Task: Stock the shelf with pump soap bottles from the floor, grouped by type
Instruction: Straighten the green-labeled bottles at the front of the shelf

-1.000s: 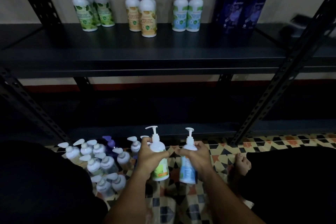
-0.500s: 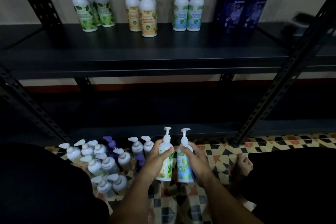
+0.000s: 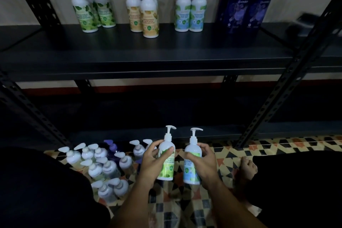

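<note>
Head view showed four sorted groups on the shelf point(image 3: 166, 55). My left hand point(image 3: 151, 164) gripped a green bottle point(image 3: 166, 161), my right hand point(image 3: 205, 164) a blue bottle point(image 3: 191, 163); many floor bottles point(image 3: 103, 168) remained.

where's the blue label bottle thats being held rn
In the head view the blue-label bottle is low and centre-right, upright in the right hand, just right of the green-label bottle above the tiled floor.

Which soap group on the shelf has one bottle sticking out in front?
The yellow-label group, second from the left. One yellow bottle stands forward of its neighbours, while the green, blue and dark purple groups stay further back.
</note>
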A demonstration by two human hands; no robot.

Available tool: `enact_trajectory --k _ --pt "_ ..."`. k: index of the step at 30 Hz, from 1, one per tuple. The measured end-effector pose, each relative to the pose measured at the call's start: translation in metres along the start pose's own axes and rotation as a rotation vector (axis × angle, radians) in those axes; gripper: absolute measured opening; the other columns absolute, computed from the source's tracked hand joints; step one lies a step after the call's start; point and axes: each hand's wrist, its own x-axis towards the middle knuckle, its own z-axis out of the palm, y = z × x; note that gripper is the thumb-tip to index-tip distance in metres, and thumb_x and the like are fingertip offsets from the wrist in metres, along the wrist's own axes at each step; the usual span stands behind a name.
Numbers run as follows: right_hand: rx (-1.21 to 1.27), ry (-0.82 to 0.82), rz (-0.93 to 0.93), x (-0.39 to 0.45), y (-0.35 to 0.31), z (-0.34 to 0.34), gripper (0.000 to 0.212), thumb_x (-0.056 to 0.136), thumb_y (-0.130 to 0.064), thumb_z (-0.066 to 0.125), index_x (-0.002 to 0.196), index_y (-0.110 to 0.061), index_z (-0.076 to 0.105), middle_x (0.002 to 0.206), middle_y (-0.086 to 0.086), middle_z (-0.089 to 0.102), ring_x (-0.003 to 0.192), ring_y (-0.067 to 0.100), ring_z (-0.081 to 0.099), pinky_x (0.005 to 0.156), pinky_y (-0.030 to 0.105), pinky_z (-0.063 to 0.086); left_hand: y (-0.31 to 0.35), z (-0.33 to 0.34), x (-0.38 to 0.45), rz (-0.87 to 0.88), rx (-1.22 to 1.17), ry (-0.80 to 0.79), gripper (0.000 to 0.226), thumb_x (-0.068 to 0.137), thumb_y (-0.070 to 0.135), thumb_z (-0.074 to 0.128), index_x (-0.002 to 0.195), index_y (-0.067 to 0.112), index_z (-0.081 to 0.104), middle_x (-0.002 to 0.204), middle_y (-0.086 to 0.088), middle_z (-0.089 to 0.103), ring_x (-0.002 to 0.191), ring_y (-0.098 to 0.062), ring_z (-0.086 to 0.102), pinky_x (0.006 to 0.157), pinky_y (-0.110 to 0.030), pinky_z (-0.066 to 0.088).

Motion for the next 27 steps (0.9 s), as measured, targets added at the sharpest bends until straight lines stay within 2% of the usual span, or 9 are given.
enact_trajectory --k 3,7,10,12,15,17,19,22,27 --pt "0.001 0.015 -0.036 0.002 0.001 -0.001 0.041 0.074 -0.002 0.086 0.107 -0.017 0.067 0.099 0.01 0.074 0.086 0.032 0.075 0.076 0.047 0.064 0.001 0.003 0.0 -0.046 -0.063 -0.077 0.031 0.092 0.025 0.075 0.121 0.03 0.066 0.117 -0.008 0.077 0.105 -0.026 0.075 0.091 -0.047 0.061" --pt "0.076 -0.05 -0.035 0.001 -0.002 0.001 0.032 0.085 -0.006 0.077 0.112 -0.022 0.072 0.098 0.011 0.076 0.087 0.034 0.075 0.08 0.053 0.063 0.0 0.006 0.0 -0.088 -0.1 -0.076 0.029 0.09 0.046 0.073 0.119 0.044 0.066 0.127 -0.009 0.071 0.114 -0.034 0.071 0.098 -0.06 0.056" --pt "0.088 -0.104 -0.035 -0.001 -0.003 0.005 0.029 0.088 -0.013 0.073 0.111 -0.031 0.071 0.101 0.011 0.075 0.091 0.036 0.074 0.082 0.055 0.062 0.0 0.006 0.003 -0.074 -0.08 -0.038 0.02 0.102 0.032 0.062 0.12 0.039 0.065 0.125 -0.015 0.069 0.111 -0.041 0.069 0.094 -0.055 0.056" --pt "0.089 -0.141 -0.054 -0.003 -0.007 0.008 0.031 0.088 -0.018 0.071 0.115 -0.033 0.069 0.105 0.014 0.074 0.092 0.037 0.073 0.08 0.052 0.062 0.0 0.006 0.003 -0.03 -0.05 -0.042 0.021 0.098 0.032 0.068 0.118 0.038 0.065 0.117 -0.012 0.073 0.104 -0.036 0.072 0.087 -0.049 0.059" --pt "0.081 -0.19 -0.114 -0.006 -0.017 0.012 0.035 0.09 -0.01 0.072 0.118 -0.03 0.066 0.103 0.011 0.073 0.09 0.03 0.073 0.071 0.036 0.06 0.004 0.006 0.003 0.069 0.043 -0.029 0.05 0.074 0.042 0.092 0.116 0.036 0.066 0.104 -0.001 0.078 0.094 -0.024 0.076 0.082 -0.043 0.063" --pt "0.083 -0.206 -0.158 -0.008 -0.025 0.016 0.044 0.084 -0.01 0.081 0.121 -0.026 0.065 0.102 0.008 0.074 0.091 0.025 0.074 0.073 0.031 0.059 0.012 0.006 0.004 0.116 0.08 -0.001 0.041 0.078 0.027 0.091 0.111 0.028 0.067 0.092 0.0 0.079 0.087 -0.024 0.076 0.075 -0.037 0.062" --pt "0.069 -0.185 -0.205 -0.008 -0.033 0.02 0.051 0.078 -0.009 0.087 0.121 -0.025 0.064 0.102 0.006 0.074 0.093 0.023 0.074 0.075 0.032 0.061 0.024 0.006 0.006 0.16 0.088 0.027 0.031 0.083 0.013 0.086 0.106 0.022 0.067 0.084 0.001 0.078 0.08 -0.021 0.075 0.068 -0.031 0.06" --pt "0.07 -0.151 -0.281 -0.006 -0.051 0.025 0.049 0.077 -0.004 0.086 0.117 -0.022 0.064 0.1 0.008 0.073 0.092 0.025 0.073 0.077 0.034 0.062 0.046 0.006 0.009 0.246 0.108 0.017 0.029 0.084 0.013 0.086 0.104 0.021 0.067 0.085 -0.001 0.076 0.08 -0.022 0.073 0.07 -0.037 0.06" --pt "0.079 -0.131 -0.452 -0.009 -0.105 0.033 0.039 0.08 -0.002 0.083 0.111 -0.019 0.067 0.094 0.004 0.074 0.086 0.021 0.072 0.074 0.03 0.06 0.103 0.013 0.01 0.418 0.091 -0.039 0.029 0.084 0.01 0.085 0.106 0.018 0.066 0.088 -0.001 0.074 0.078 -0.011 0.07 0.067 -0.024 0.057"
